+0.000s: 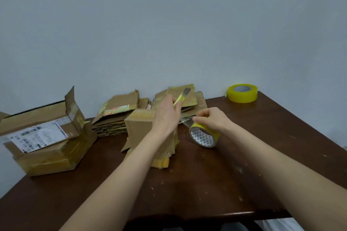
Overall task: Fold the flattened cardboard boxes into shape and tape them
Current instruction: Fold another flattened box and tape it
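A folded-up cardboard box [139, 127] stands in the middle of the dark wooden table [206, 184]. My left hand [166, 116] reaches over its top and grips a yellow utility knife [181, 96] with its blade out, pointing up and to the right. Just right of the box, my right hand [211, 118] holds a yellow tape roll [203, 136] tilted on the table. A clear strip of tape [185, 119] runs from the roll to the box. Flattened boxes [116, 114] lie stacked behind, and a further pile [189, 97] sits behind my left hand.
Two taped boxes [47, 140] with shipping labels sit stacked at the left, the upper one with a flap raised. A second yellow tape roll [242, 93] stands at the table's far right corner. A plain wall rises right behind the table.
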`<action>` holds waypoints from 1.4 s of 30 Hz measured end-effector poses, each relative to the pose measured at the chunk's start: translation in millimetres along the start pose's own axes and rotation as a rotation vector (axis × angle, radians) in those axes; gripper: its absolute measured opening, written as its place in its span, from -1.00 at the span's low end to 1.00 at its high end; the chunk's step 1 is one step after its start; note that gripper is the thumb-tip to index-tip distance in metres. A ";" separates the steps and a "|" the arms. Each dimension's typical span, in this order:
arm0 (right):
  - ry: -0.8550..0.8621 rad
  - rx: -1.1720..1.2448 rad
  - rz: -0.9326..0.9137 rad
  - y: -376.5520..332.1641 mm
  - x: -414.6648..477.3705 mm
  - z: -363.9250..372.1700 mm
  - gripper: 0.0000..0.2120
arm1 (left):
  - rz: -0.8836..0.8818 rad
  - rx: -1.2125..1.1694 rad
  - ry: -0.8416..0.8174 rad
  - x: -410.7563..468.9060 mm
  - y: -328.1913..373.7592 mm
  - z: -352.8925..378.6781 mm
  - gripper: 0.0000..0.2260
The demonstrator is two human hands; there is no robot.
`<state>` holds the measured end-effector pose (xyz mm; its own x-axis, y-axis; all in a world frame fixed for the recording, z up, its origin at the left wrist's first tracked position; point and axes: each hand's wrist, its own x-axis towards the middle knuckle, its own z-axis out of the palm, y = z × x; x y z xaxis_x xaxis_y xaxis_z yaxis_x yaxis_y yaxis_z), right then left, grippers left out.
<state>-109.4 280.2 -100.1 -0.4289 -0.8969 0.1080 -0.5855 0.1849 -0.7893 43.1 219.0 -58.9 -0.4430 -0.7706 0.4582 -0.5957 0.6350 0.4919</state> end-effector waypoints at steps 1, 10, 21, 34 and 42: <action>0.006 -0.018 0.002 0.3 -2.0 -0.3 -0.64 | -0.027 -0.010 -0.037 0.1 -3.1 7.2 -0.82; -0.064 -0.155 0.032 -1.9 -13.4 4.9 -0.58 | 0.030 -0.047 0.076 -40.0 -31.8 19.2 -0.87; 0.034 -0.420 0.177 -14.7 -30.9 3.0 -0.66 | 0.077 0.007 0.039 -51.5 -20.6 24.8 -0.86; 0.170 -0.214 0.213 -7.2 -43.7 3.7 -0.83 | 0.085 -0.068 0.074 -55.7 -24.7 19.2 -0.90; 0.285 -0.275 0.156 -16.5 -49.7 12.3 -0.79 | 0.187 0.053 0.136 -63.8 -22.0 11.8 -0.73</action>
<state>-70.0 316.8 -99.8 -0.6772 -0.7098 0.1939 -0.6440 0.4444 -0.6228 76.6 253.6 -107.7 -0.4565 -0.6232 0.6350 -0.5481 0.7592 0.3510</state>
